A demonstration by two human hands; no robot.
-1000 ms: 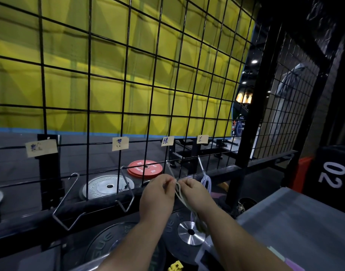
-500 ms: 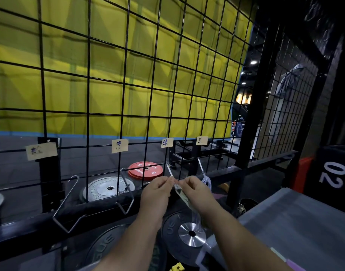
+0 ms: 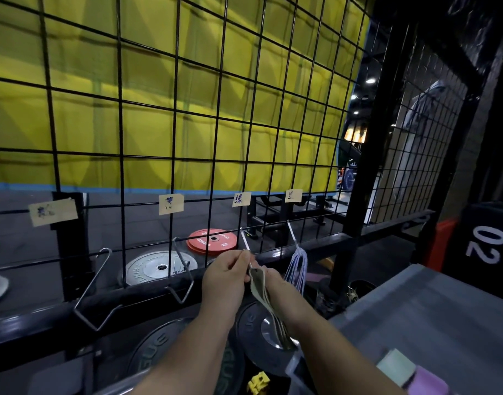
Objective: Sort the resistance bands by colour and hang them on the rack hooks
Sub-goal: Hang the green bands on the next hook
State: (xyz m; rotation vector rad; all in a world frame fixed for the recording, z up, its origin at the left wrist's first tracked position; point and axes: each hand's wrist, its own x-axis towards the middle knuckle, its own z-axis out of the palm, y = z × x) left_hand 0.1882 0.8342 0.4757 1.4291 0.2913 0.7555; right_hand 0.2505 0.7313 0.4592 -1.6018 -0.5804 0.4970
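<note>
A bunch of pale green resistance bands [image 3: 261, 289] hangs between my two hands at the third wire hook [image 3: 246, 246] of the black mesh rack [image 3: 174, 155]. My left hand [image 3: 226, 276] pinches the hook's wire at the top of the bands. My right hand [image 3: 275, 286] grips the bands from the right, partly hidden behind them. Pale blue bands [image 3: 297, 265] hang on the fourth hook [image 3: 291, 233]. Paper labels [image 3: 241, 199] are taped above each hook.
Two bare wire hooks [image 3: 98, 292] [image 3: 182, 272] hang to the left. Weight plates [image 3: 159, 267] [image 3: 211, 240] lie on the floor behind the mesh, and darker ones [image 3: 256, 334] below my arms. A grey box top [image 3: 421, 323] at the right holds pale green and pink bands [image 3: 409, 372].
Both hands have risen slightly and drawn the green bands up onto the third hook; the left thumb and finger now pinch at the hook's wire.
</note>
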